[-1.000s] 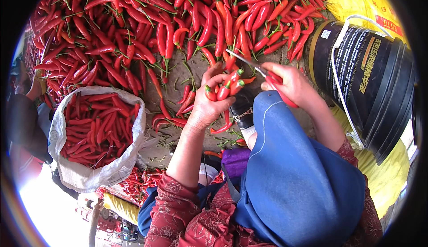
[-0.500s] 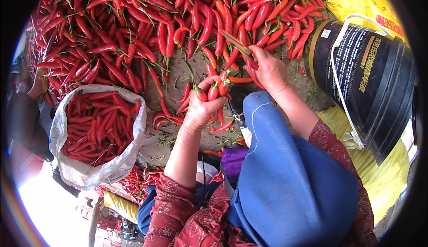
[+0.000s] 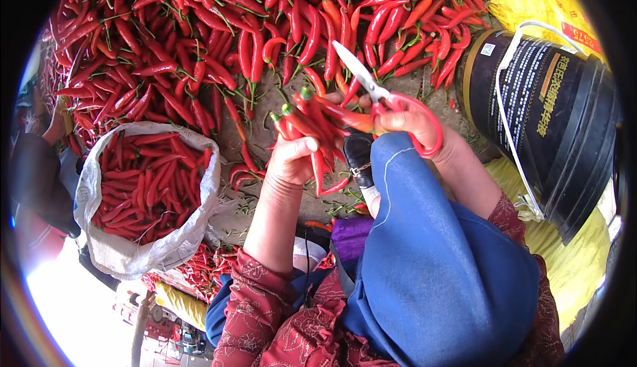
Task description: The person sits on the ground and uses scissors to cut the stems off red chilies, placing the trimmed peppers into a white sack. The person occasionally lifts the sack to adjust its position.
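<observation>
Brightly lit, lower-left glare, dark curved edges

Place: produce-handling spot, worked low down; yard or shed, cannot tell
Ground (image 3: 225,226): strewn with green stem bits (image 3: 245,206), near the left hand (image 3: 290,158)
Chili heap (image 3: 179,55): spread beyond left hand and right hand (image 3: 406,122)
White sack (image 3: 136,261): packed with red chilies (image 3: 149,188), left of the left hand
Black bucket (image 3: 537,122), yellow sacks (image 3: 584,267): right of the right hand

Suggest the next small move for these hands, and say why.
Perhaps the left hand should draw in the orange-red, tapered chilli spanning the gap between the hands: it holds a bunch of glossy red chillies with green ends, while the right hand is occupied with silver-bladed, red-handled scissors.
</observation>
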A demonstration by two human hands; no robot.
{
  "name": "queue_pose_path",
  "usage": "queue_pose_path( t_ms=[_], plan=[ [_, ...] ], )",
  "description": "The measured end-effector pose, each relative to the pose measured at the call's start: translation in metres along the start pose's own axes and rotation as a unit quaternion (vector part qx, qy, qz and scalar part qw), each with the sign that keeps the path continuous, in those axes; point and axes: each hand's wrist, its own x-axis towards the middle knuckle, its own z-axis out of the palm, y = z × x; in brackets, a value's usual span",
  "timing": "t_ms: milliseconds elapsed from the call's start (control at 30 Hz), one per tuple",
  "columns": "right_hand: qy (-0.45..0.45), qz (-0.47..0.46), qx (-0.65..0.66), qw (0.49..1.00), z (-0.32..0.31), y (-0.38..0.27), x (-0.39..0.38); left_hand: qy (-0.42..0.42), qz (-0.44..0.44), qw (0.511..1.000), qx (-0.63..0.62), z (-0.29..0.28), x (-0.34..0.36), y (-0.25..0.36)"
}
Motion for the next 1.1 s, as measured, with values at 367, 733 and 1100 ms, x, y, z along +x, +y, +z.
queue_pose_path(
  t_ms=[367,733,1100],
  plan=[
    [0.139,-0.143,-0.624,0.756,0.024,0.028,0.003,0.176,0.186,0.933,-0.252,-0.039,-0.006,0.000],
    [0.145,-0.156,-0.497,0.842,0.006,0.054,0.023,0.259,0.186,0.939,-0.128,-0.031,-0.035,0.015],
    [0.174,-0.061,-0.315,0.931,-0.021,0.057,0.014,0.595,0.037,0.516,0.615,-0.102,-0.286,0.248]
  ],
)
